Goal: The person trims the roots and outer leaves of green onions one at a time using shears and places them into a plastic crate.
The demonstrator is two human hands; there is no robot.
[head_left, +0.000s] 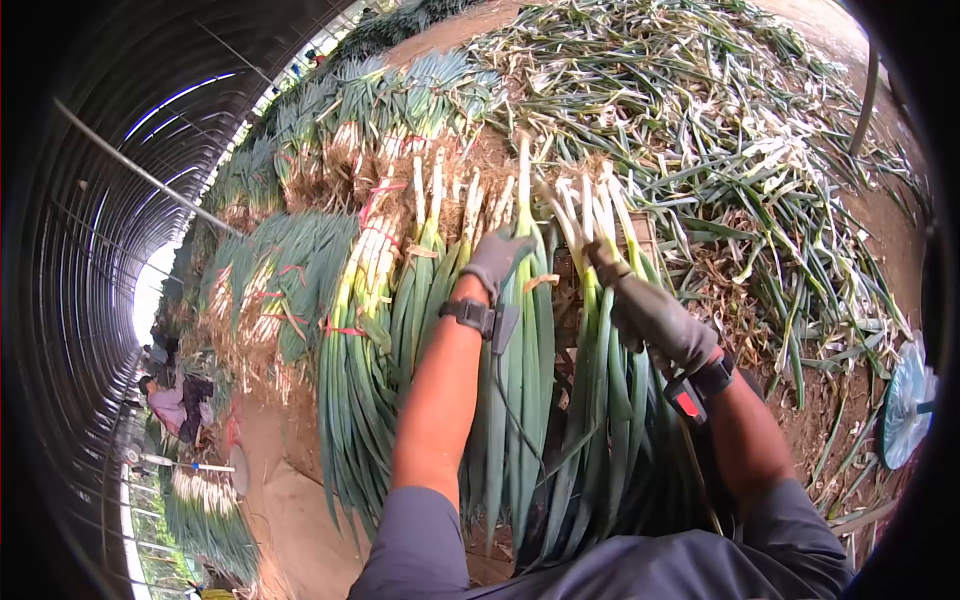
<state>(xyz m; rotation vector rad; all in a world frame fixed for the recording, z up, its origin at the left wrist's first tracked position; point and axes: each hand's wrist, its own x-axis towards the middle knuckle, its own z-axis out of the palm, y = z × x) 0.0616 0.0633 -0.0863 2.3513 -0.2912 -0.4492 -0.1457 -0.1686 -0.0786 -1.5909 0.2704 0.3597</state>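
Observation:
My left hand (497, 259), in a grey glove, is closed around the pale upper stalk of a green onion (524, 190) that stands higher than those beside it. To its right, my gloved right hand (655, 318) has its fingers bent over the stalks of several loose green onions (610, 225); its fingertips are partly hidden and slightly blurred. White root ends point away from me, and long green leaves hang toward my body. Just left of my left hand lies a bundle of green onions (375, 260) tied with red string.
A crate edge (640, 235) shows behind the stalks. Tied bundles (285, 265) fill the left and far left. Loose leaf trimmings (700, 110) are heaped at the back and right. A clear plastic bag (908, 400) sits far right. Another person (175, 400) is far left, under the arched tunnel frame.

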